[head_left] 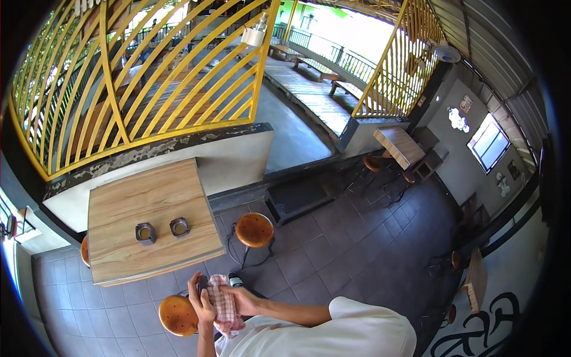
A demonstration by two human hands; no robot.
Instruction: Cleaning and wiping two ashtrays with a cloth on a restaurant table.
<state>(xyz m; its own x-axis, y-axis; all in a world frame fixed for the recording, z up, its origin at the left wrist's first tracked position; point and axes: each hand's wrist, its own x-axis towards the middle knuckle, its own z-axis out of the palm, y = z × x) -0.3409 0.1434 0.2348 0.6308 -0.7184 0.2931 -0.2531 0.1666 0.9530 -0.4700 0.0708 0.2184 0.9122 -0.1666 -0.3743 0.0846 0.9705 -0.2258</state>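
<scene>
My left hand (203,301) grips a small dark object (203,282), mostly hidden by the fingers; its colour is like that of the ashtrays on the table. A red-and-white checked cloth (222,301) hangs from my right hand (243,300), bunched against the dark object. Both hands are held close together in front of my body, beyond the near edge of the wood-grain table (147,192). On that table sit two dark square ashtrays with round hollows, a left one (145,233) and a right one (179,227), a short gap apart.
A round wooden stool (178,315) stands beside my left hand, another stool (254,230) right of the table. A low black platform (296,198) lies before the step. Yellow slatted partitions (187,100) top the low wall. Another table (399,146) stands at the far right.
</scene>
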